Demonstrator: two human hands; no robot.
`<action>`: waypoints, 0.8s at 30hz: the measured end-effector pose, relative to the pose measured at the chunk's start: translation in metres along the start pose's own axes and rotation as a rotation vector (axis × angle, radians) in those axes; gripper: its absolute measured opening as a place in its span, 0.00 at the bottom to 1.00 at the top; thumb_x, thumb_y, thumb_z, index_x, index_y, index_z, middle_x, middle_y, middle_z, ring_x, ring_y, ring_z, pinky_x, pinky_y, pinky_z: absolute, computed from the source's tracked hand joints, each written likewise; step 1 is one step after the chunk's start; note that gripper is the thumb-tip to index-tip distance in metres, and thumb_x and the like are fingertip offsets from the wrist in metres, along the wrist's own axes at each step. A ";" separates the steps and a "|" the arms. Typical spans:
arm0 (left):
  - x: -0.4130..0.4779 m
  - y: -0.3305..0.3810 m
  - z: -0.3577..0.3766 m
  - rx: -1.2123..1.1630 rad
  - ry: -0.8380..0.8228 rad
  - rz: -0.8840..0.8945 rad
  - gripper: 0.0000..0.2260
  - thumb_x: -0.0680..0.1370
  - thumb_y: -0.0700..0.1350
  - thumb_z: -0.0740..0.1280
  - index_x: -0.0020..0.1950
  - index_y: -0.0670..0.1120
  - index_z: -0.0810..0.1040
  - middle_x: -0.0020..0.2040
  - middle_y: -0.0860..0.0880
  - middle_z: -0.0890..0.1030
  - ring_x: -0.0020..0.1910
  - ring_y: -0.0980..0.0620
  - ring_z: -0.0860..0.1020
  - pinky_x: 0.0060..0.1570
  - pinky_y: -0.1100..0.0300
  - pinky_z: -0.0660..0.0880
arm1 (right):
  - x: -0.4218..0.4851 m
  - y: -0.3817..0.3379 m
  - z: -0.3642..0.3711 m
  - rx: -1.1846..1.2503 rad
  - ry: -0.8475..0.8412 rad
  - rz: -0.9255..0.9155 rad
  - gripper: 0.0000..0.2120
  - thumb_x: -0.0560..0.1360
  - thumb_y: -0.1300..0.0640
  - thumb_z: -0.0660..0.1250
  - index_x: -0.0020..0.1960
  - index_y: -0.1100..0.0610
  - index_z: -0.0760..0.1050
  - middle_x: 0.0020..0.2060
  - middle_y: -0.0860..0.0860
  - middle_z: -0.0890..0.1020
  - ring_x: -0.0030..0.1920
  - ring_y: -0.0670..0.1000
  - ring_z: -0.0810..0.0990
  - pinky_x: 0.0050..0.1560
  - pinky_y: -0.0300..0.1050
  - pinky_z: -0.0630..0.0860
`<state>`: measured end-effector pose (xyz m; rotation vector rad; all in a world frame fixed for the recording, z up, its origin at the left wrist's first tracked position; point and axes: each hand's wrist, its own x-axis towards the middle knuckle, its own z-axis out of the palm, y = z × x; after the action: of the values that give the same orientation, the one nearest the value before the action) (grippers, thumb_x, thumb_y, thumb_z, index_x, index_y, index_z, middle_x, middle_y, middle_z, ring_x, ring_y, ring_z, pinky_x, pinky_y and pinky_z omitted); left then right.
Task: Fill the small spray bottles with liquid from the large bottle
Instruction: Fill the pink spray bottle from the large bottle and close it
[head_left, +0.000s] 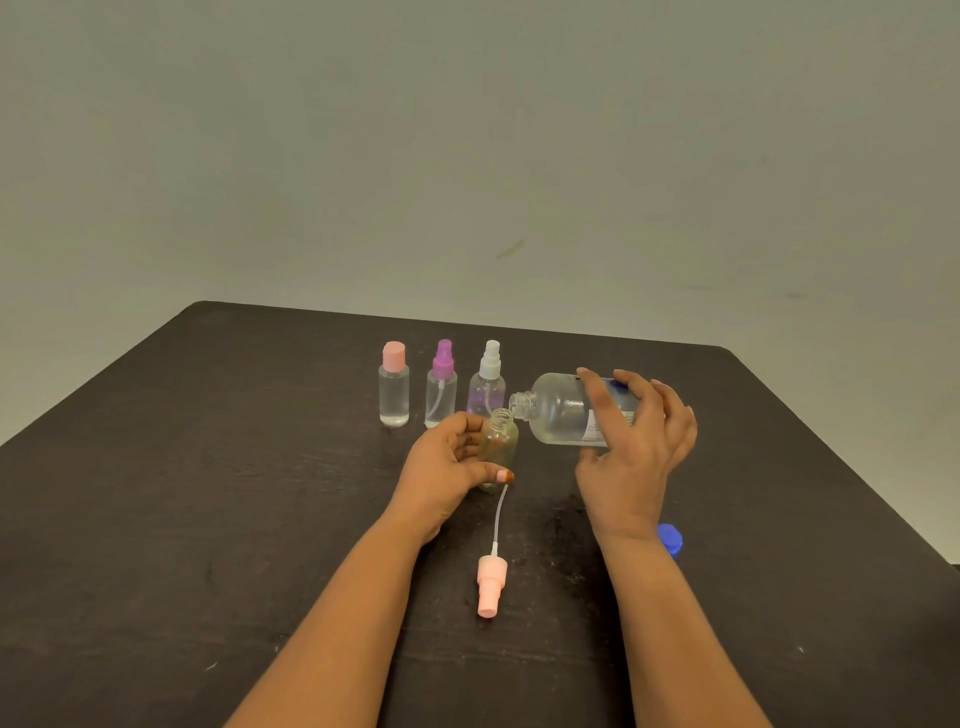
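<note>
**Big Bottle Tips Over a Little One**

A dark tabletop fills the bottom of the view, with a plain gray wall behind it. Two bare arms reach out over the tabletop.

The large bottle is clear and has no cap. It is held up on its side. Its open mouth points left, just beside the top of a little bottle. The right grip is a bare hand, and its fingers curl around the fat part of the large bottle.

The left grip is the other hand. Its fingers and thumb wrap around the open small bottle, which is near the middle of the tabletop. I cannot tell if any liquid is going in.

Three more little bottles stand in a row behind the hands. One has a pink cap, one has a purple sprayer, and one has a white sprayer.

A pink sprayer top lies flat between the arms. Its thin tube points up toward the open small bottle.

A blue cap lies just beside the right wrist.
</note>
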<state>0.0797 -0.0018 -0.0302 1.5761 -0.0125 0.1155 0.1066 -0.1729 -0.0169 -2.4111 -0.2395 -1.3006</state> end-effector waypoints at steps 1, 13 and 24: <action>0.000 0.000 0.000 -0.003 -0.001 -0.001 0.21 0.65 0.28 0.73 0.50 0.48 0.76 0.50 0.49 0.82 0.54 0.51 0.80 0.55 0.58 0.78 | 0.000 0.000 0.000 -0.002 0.004 -0.004 0.40 0.56 0.75 0.68 0.62 0.45 0.70 0.58 0.55 0.73 0.62 0.58 0.65 0.61 0.69 0.63; 0.001 0.000 -0.001 -0.022 -0.018 -0.010 0.21 0.65 0.28 0.73 0.50 0.47 0.77 0.51 0.47 0.82 0.54 0.49 0.80 0.56 0.53 0.78 | 0.004 0.000 -0.003 -0.012 0.018 -0.046 0.41 0.56 0.75 0.69 0.63 0.45 0.70 0.59 0.55 0.73 0.63 0.59 0.65 0.67 0.68 0.56; -0.001 0.003 -0.001 -0.051 -0.038 -0.001 0.20 0.66 0.26 0.71 0.50 0.46 0.77 0.50 0.48 0.82 0.53 0.51 0.80 0.50 0.58 0.79 | 0.007 0.000 -0.006 -0.022 0.029 -0.066 0.40 0.57 0.75 0.69 0.63 0.46 0.71 0.58 0.56 0.73 0.64 0.59 0.64 0.68 0.68 0.55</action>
<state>0.0784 -0.0010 -0.0277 1.5276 -0.0443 0.0842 0.1062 -0.1759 -0.0084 -2.4196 -0.3010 -1.3732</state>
